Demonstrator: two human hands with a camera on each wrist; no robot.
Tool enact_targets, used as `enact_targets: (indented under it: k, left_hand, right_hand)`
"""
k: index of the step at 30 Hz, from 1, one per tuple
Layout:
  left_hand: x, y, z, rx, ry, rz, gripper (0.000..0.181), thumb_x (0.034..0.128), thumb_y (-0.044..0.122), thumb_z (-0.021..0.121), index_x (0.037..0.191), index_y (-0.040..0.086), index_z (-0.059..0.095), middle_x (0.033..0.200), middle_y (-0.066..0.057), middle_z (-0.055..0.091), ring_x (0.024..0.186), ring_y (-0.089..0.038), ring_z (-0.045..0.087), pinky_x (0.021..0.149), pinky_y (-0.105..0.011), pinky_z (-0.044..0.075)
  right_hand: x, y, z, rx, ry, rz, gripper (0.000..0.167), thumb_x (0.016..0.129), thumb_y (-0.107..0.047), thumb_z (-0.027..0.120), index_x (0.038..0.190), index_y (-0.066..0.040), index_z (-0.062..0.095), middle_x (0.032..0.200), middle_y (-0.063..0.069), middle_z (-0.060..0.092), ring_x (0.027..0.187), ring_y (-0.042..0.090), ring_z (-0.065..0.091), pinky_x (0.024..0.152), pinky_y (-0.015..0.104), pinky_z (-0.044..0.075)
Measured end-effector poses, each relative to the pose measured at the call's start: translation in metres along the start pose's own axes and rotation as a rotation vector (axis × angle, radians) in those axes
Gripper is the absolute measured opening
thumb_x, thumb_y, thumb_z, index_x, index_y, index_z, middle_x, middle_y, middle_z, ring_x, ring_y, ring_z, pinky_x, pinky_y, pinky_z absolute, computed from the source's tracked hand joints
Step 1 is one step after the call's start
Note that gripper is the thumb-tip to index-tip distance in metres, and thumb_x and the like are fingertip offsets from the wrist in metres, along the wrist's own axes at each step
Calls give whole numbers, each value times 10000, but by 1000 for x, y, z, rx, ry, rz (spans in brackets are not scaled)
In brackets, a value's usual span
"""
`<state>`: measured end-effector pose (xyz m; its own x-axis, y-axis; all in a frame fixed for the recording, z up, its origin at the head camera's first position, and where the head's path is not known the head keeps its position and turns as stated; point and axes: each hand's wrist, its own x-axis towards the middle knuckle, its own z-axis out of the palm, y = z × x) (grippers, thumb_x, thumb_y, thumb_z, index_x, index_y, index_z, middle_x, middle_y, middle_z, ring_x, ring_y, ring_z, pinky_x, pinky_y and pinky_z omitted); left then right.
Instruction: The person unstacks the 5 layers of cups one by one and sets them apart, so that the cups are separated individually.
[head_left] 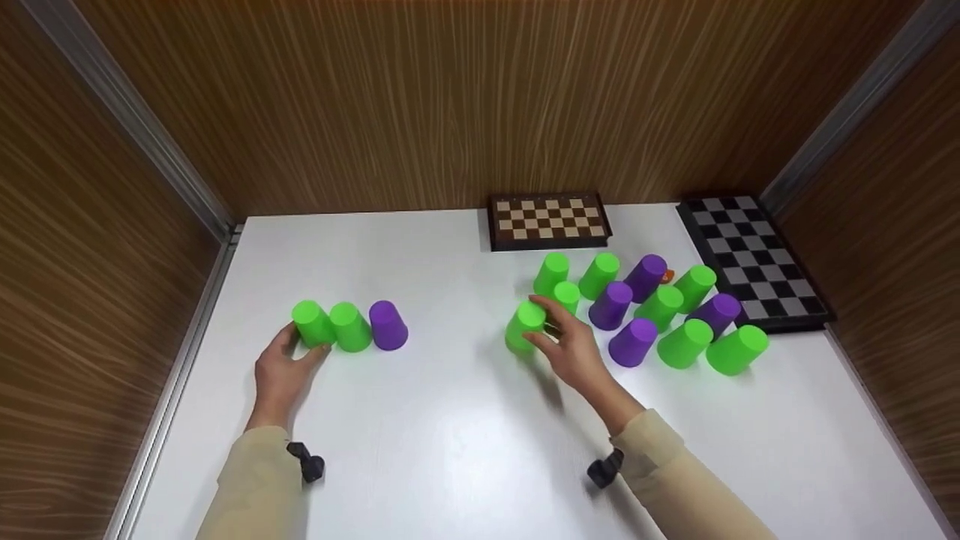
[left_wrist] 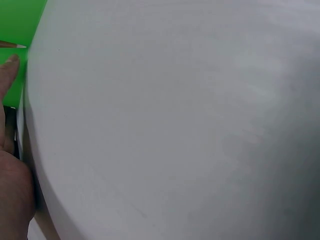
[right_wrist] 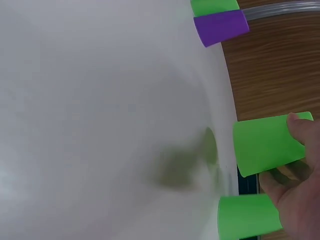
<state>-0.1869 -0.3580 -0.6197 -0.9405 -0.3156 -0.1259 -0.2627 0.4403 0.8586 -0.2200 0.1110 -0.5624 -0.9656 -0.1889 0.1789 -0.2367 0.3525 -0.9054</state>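
My left hand (head_left: 282,373) holds the leftmost green cup (head_left: 313,322) between fingers and thumb. That cup stands upside down in a row beside a second green cup (head_left: 350,328) and a purple cup (head_left: 388,325). Toward the middle, my right hand (head_left: 576,352) grips another green cup (head_left: 523,330), also upside down. In the right wrist view, this green cup (right_wrist: 270,142) hangs above the white table, its shadow falling apart from it. A further green cup (head_left: 568,296) stands just behind the right hand.
Several upside-down green and purple cups, among them a purple cup (head_left: 634,343), cluster on the right. A brown chessboard (head_left: 550,223) lies against the back wall, and a black-and-grey chessboard (head_left: 754,259) lies at the far right. An orange item (head_left: 667,276) shows partly behind the cups.
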Motion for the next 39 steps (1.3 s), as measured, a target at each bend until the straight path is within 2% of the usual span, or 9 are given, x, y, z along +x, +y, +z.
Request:
enact_targets:
  k: [6, 15, 24, 31, 39]
  left_hand:
    - [0, 0, 0, 11, 5, 11, 783, 977, 253, 805, 1622, 48, 411, 1659, -167, 414, 1555, -378, 340, 1298, -482, 289]
    - [0, -1, 1, -4, 6, 6, 787, 966, 255, 820, 1619, 65, 424, 1658, -153, 419, 1554, -365, 348, 1296, -472, 296]
    - [-1, -1, -1, 8, 5, 11, 775, 980, 265, 804, 1619, 53, 420, 1661, -163, 411, 1556, -375, 339, 1299, -478, 289]
    - [-1, -1, -1, -2, -3, 4, 783, 980, 261, 804, 1624, 52, 409, 1663, -165, 406, 1556, -371, 340, 1299, -468, 290]
    - [1, -2, 0, -25, -5, 7, 783, 977, 237, 804, 1622, 41, 406, 1667, -170, 397, 1558, -363, 339, 1300, -441, 288]
  right_hand:
    - [-17, 10, -17, 1, 31, -12, 570, 919, 3, 814, 1451, -49, 616, 1372, 197, 673, 1281, 388, 645, 1071, 571, 555]
    - [-34, 23, -35, -38, 51, 14, 573, 914, -5, 822, 1448, -62, 621, 1324, 212, 700, 1248, 390, 665, 1060, 539, 570]
    - [-40, 30, -47, -67, 63, 56, 594, 913, -2, 821, 1463, -56, 604, 1354, 254, 670, 1266, 419, 649, 1073, 509, 565]
    - [-42, 36, -49, -72, 70, 93, 600, 927, -11, 811, 1482, -52, 585, 1341, 251, 675, 1258, 399, 652, 1065, 486, 574]
    - [-43, 37, -50, -67, 68, 99, 607, 941, -17, 800, 1501, -62, 570, 1368, 254, 660, 1277, 380, 643, 1067, 459, 573]
